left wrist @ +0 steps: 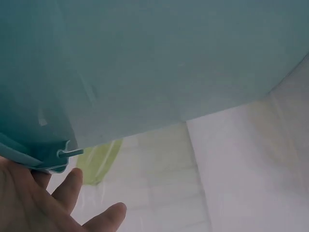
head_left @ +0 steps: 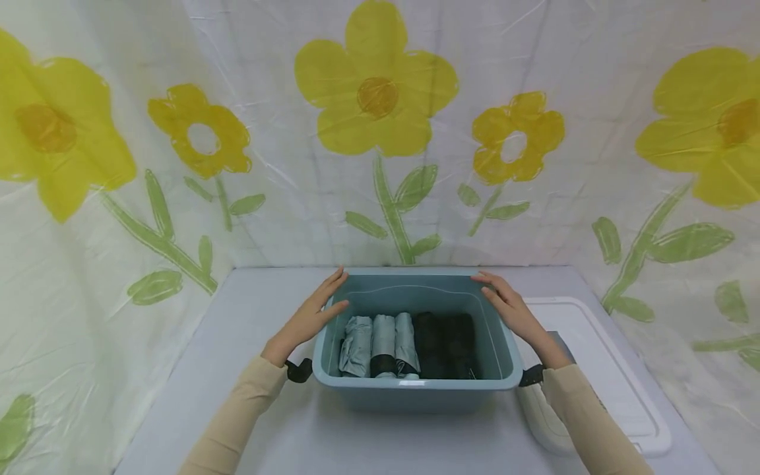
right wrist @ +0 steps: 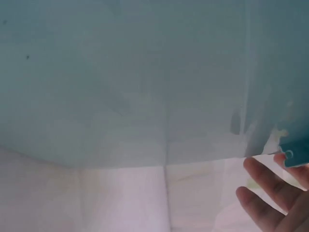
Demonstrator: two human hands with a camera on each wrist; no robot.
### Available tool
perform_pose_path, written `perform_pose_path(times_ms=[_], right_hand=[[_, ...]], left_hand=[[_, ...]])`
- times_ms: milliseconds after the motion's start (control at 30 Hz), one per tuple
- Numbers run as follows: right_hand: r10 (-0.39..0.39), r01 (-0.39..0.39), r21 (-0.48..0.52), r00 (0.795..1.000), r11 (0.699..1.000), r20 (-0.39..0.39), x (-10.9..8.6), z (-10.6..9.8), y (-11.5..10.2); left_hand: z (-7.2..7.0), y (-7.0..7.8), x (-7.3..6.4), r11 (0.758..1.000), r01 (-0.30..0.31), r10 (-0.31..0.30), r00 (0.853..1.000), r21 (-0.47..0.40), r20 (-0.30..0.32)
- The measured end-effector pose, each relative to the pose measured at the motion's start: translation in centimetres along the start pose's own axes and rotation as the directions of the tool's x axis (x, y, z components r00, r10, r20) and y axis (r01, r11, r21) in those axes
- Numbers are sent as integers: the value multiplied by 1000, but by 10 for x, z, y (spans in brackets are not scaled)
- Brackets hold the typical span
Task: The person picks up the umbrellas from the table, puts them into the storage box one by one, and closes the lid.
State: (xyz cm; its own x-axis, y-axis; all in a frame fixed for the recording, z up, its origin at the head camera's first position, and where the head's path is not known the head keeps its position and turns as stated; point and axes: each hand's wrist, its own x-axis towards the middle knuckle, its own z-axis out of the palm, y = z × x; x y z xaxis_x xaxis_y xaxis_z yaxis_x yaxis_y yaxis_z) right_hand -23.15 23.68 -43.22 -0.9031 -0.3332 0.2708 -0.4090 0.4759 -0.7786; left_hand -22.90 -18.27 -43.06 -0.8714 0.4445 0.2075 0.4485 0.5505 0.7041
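Note:
A blue-grey plastic storage bin (head_left: 415,396) stands upright on the table, without a lid on it. Inside, side by side, lie three light-blue rolled bundles (head_left: 382,336) that look like folded umbrellas, and black bundles (head_left: 445,343) to their right. My left hand (head_left: 311,316) rests at the bin's left rim, fingers extended and thumb over the edge. At the right rim my right hand (head_left: 513,310) lies likewise, fingers loosely straight. Both wrist views show fingers (left wrist: 70,191) beside the rim's underside, with the bin wall filling most of the picture.
A large white lid (head_left: 617,369) lies on the table (head_left: 249,330) to the right, partly behind my right forearm. A rounded white item (head_left: 537,415) and a grey item (head_left: 561,343) are also there, partly hidden. A flower-patterned curtain (head_left: 267,218) hangs around the table.

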Motion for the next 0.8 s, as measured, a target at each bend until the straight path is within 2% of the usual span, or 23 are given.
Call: perform_pose_path(times_ms=[167, 367, 433, 600, 667, 733, 800], right_hand=[[3, -3, -6, 1000, 1000, -11, -1, 0, 5], [-1, 2, -45, 1000, 999, 12, 2, 1, 1], [-1, 2, -65, 1000, 998, 20, 2, 0, -12], [12, -9, -162, 1000, 987, 18, 0, -5, -12], [15, -13, -201, 1000, 979, 7, -1, -8, 0], [16, -17, -223, 1000, 975, -8, -5, -12, 2], [11, -16, -244, 1000, 970, -21, -10, -17, 5]], left_hand=[[4, -2, 1, 999, -34, 34, 999, -42, -18], [2, -3, -3, 997, -28, 25, 999, -74, -29], [-1, 7, -6, 996, -17, 15, 1000, -89, -25], [-8, 34, -11, 993, -9, 8, 1000, -117, -12], [-7, 35, -10, 992, -15, 14, 1000, -125, -14], [-6, 35, -8, 992, -21, 19, 1000, -127, -16], [-2, 27, -5, 990, -24, 21, 1000, -140, -21]])
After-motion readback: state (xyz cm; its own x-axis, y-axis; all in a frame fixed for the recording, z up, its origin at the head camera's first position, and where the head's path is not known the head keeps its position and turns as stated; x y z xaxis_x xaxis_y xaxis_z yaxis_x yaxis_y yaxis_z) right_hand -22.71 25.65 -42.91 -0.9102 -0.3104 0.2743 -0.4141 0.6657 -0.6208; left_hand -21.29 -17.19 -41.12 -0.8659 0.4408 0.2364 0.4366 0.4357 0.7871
